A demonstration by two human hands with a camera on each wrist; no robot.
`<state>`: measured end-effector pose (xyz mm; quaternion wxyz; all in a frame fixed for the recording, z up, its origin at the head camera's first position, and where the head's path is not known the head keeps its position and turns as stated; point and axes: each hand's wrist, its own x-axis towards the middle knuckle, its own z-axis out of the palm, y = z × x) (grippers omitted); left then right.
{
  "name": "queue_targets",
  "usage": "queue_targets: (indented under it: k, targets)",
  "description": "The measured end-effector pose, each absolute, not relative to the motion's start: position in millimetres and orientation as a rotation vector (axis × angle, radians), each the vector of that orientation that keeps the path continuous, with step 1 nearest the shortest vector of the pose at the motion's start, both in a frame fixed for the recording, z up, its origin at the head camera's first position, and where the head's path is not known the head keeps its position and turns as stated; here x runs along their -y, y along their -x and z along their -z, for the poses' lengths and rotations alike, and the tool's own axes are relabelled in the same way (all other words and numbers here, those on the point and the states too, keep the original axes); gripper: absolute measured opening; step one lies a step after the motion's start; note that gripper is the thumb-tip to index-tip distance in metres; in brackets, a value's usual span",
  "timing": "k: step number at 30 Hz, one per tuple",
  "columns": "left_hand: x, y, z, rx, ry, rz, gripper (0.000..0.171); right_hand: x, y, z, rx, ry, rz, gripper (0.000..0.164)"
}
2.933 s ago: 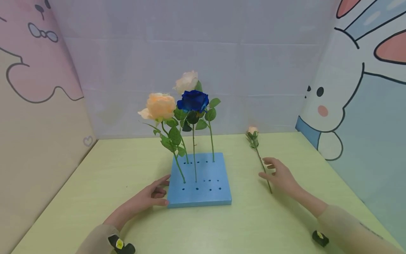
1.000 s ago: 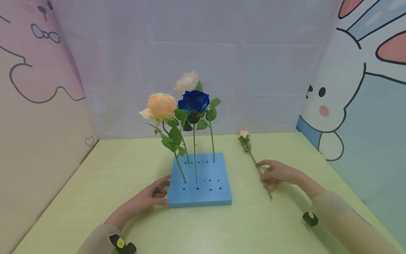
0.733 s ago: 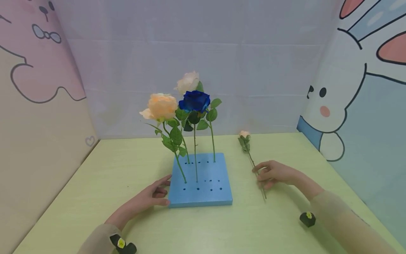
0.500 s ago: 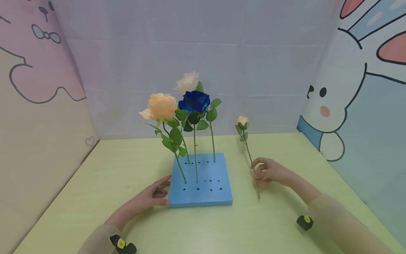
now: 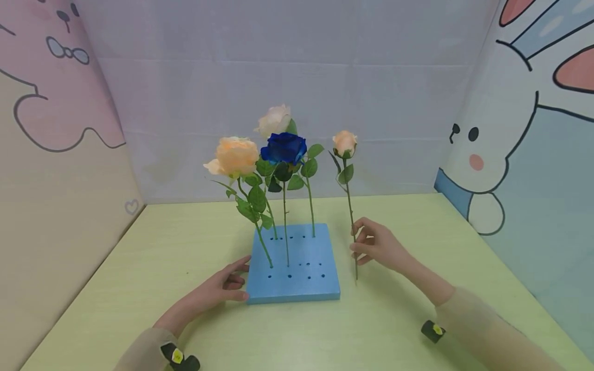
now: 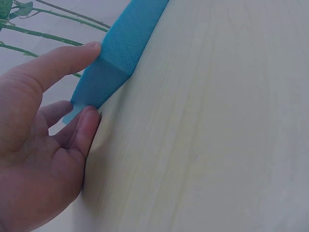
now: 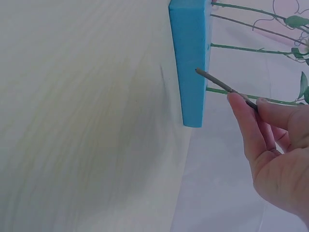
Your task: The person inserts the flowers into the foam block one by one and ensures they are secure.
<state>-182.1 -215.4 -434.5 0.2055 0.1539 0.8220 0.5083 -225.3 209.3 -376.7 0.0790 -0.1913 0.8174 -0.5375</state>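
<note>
My right hand (image 5: 379, 248) pinches the stem of a small peach rose (image 5: 345, 143) between thumb and fingers. The rose stands nearly upright to the right of a blue foam block (image 5: 303, 286). In the right wrist view, the bare lower end of the stem (image 7: 215, 81) points toward the block's side. My left hand (image 5: 220, 287) rests against the block's left side, fingers loosely bent, thumb near the front corner. Upright in the block's holes are a large peach rose (image 5: 236, 156), a blue rose (image 5: 284, 148) and a pale pink rose (image 5: 274, 121).
Several small holes show in the block's top, in rows at the front and back. A pale yellow table (image 5: 185, 242) lies beneath, meeting a light curtain (image 5: 394, 103) at the back. Printed cartoon walls (image 5: 547, 206) flank both sides.
The right hand has taken hold of the small peach rose lying on the table, raised it to nearly upright and brought it left toward the block. The left hand has stayed in place.
</note>
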Motion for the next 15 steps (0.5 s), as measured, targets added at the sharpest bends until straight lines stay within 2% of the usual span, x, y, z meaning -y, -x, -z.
queue_targets:
  k: [15]
  targets:
    - [214.6, 181.4, 433.7, -2.283, -0.409, -1.432, 0.092, -170.7, 222.1, 364.4, -2.649, 0.726, 1.653, 0.026]
